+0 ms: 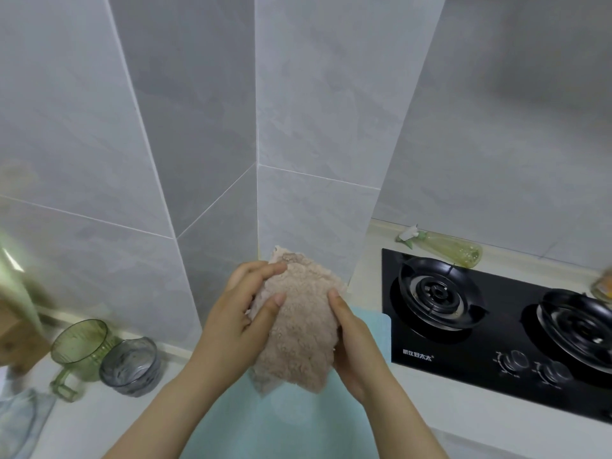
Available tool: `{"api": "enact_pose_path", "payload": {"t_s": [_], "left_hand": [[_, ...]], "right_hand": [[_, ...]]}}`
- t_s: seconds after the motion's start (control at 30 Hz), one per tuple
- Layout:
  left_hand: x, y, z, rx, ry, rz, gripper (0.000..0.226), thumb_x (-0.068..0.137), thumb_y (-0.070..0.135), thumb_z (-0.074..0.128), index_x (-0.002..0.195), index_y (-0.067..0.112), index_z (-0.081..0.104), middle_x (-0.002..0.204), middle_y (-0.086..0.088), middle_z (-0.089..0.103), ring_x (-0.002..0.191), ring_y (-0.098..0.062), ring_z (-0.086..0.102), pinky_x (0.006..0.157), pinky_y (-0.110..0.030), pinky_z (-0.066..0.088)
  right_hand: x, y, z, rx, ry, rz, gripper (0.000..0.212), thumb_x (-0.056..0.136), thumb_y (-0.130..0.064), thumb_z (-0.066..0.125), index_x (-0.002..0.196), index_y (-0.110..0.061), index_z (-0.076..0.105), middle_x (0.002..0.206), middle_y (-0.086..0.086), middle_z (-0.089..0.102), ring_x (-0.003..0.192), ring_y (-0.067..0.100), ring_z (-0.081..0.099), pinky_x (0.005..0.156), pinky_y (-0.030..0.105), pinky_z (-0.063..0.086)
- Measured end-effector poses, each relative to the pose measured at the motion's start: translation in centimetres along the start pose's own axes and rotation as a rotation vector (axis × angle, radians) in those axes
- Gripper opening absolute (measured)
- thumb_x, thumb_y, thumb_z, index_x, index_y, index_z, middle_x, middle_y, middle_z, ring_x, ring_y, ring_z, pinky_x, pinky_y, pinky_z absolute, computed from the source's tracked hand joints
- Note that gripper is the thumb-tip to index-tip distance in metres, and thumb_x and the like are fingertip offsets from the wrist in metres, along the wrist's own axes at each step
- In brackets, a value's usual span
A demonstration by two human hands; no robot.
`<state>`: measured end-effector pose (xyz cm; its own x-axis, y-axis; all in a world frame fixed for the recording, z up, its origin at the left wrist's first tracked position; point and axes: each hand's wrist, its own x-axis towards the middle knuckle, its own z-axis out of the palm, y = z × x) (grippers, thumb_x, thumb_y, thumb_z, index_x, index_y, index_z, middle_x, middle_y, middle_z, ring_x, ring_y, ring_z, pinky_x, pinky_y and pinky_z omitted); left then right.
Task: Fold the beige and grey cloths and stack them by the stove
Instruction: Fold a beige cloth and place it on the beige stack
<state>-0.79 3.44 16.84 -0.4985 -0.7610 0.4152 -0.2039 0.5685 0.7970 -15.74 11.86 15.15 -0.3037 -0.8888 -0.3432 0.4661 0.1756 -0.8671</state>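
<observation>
The fluffy beige cloth (299,321) is held up above the counter between both hands, hanging in a bunched, partly folded shape. My left hand (241,309) grips its left edge, thumb and fingers curled over the front. My right hand (351,339) holds the right edge, thumb on the front and fingers hidden behind the cloth. A grey cloth (20,422) lies crumpled on the counter at the far left lower corner. The black two-burner stove (496,326) sits to the right.
A light teal mat (298,425) covers the counter under my hands. A green transparent mug (77,346) and a grey glass cup (130,366) stand at the left. A yellowish spray bottle (447,248) lies behind the stove. Tiled wall with a protruding corner rises just behind.
</observation>
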Motion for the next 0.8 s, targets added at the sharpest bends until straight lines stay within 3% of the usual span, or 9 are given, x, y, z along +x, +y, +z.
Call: {"api": "enact_pose_path", "payload": {"t_s": [0.13, 0.23, 0.3, 0.4, 0.47, 0.53, 0.6, 0.7, 0.8], "left_hand": [[0.5, 0.6, -0.2, -0.026, -0.002, 0.008, 0.031, 0.087, 0.032, 0.053, 0.117, 0.036, 0.056, 0.118, 0.026, 0.049, 0.113, 0.01, 0.048, 0.085, 0.002, 0.031], [0.6, 0.3, -0.6, -0.03, 0.006, 0.009, 0.032, 0.086, 0.033, 0.053, 0.118, 0.036, 0.057, 0.117, 0.025, 0.05, 0.111, 0.011, 0.048, 0.084, 0.002, 0.031], [0.3, -0.5, -0.9, -0.022, 0.021, -0.006, 0.03, 0.087, 0.031, 0.054, 0.117, 0.035, 0.057, 0.117, 0.023, 0.051, 0.109, 0.014, 0.047, 0.083, 0.003, 0.031], [-0.2, -2.0, -1.1, -0.013, 0.03, -0.06, 0.026, 0.091, 0.028, 0.056, 0.117, 0.031, 0.058, 0.117, 0.016, 0.054, 0.105, 0.017, 0.046, 0.08, 0.001, 0.034], [-0.8, -2.9, -1.1, -0.011, -0.012, -0.078, 0.025, 0.091, 0.028, 0.056, 0.116, 0.031, 0.057, 0.118, 0.015, 0.054, 0.106, 0.016, 0.045, 0.08, 0.0, 0.034], [-1.5, -3.8, -1.1, -0.021, -0.06, -0.079, 0.025, 0.091, 0.03, 0.055, 0.116, 0.032, 0.057, 0.119, 0.014, 0.054, 0.108, 0.012, 0.047, 0.082, -0.001, 0.035], [-2.3, -4.4, -0.9, -0.035, -0.143, -0.086, 0.036, 0.085, 0.037, 0.049, 0.12, 0.03, 0.056, 0.12, 0.015, 0.052, 0.109, 0.004, 0.049, 0.087, -0.008, 0.035], [-3.2, -4.6, 0.0, -0.061, -0.263, -0.08, 0.041, 0.086, 0.039, 0.046, 0.125, 0.029, 0.053, 0.123, 0.019, 0.047, 0.115, -0.004, 0.046, 0.094, -0.02, 0.036], [-3.9, -3.6, 1.5, -0.117, -0.335, -0.064, 0.033, 0.094, 0.023, 0.053, 0.126, 0.028, 0.052, 0.125, 0.016, 0.045, 0.111, 0.004, 0.045, 0.088, -0.004, 0.031]], "right_hand": [[-0.2, -0.1, 1.2, 0.151, -0.052, 0.055, 0.047, 0.097, -0.048, 0.045, 0.127, -0.016, 0.061, 0.121, 0.008, 0.069, 0.112, 0.025, 0.066, 0.104, 0.048, 0.045], [0.0, 0.4, 1.9, 0.038, 0.123, -0.045, 0.042, 0.095, -0.046, 0.052, 0.119, -0.015, 0.065, 0.109, 0.008, 0.073, 0.1, 0.024, 0.071, 0.094, 0.046, 0.054], [-0.1, 0.7, 2.4, -0.089, 0.282, -0.161, 0.033, 0.091, -0.045, 0.059, 0.105, -0.016, 0.068, 0.097, 0.006, 0.075, 0.087, 0.018, 0.073, 0.081, 0.035, 0.059], [-0.5, 1.2, 3.1, -0.251, 0.474, -0.327, 0.026, 0.09, -0.04, 0.063, 0.077, -0.019, 0.058, 0.074, -0.002, 0.066, 0.069, 0.001, 0.065, 0.062, 0.011, 0.05], [-1.1, 2.0, 3.4, -0.357, 0.554, -0.396, 0.029, 0.09, -0.04, 0.064, 0.073, -0.018, 0.054, 0.068, -0.006, 0.06, 0.058, -0.003, 0.056, 0.057, 0.013, 0.045], [-1.6, 3.2, 3.4, -0.42, 0.612, -0.426, 0.037, 0.089, -0.04, 0.064, 0.073, -0.009, 0.054, 0.063, 0.001, 0.056, 0.055, 0.005, 0.05, 0.054, 0.018, 0.041], [-2.4, 4.2, 3.3, -0.414, 0.677, -0.427, 0.038, 0.09, -0.037, 0.064, 0.068, -0.01, 0.05, 0.057, -0.003, 0.049, 0.052, 0.007, 0.044, 0.05, 0.016, 0.038], [-4.0, 5.3, 2.3, -0.366, 0.748, -0.377, 0.034, 0.091, -0.036, 0.062, 0.074, -0.007, 0.056, 0.061, -0.008, 0.055, 0.052, 0.001, 0.049, 0.051, 0.013, 0.041], [-6.0, 5.9, 0.6, -0.294, 0.779, -0.308, 0.026, 0.091, -0.037, 0.062, 0.089, -0.012, 0.065, 0.078, -0.005, 0.07, 0.071, 0.006, 0.065, 0.065, 0.021, 0.052]]}}
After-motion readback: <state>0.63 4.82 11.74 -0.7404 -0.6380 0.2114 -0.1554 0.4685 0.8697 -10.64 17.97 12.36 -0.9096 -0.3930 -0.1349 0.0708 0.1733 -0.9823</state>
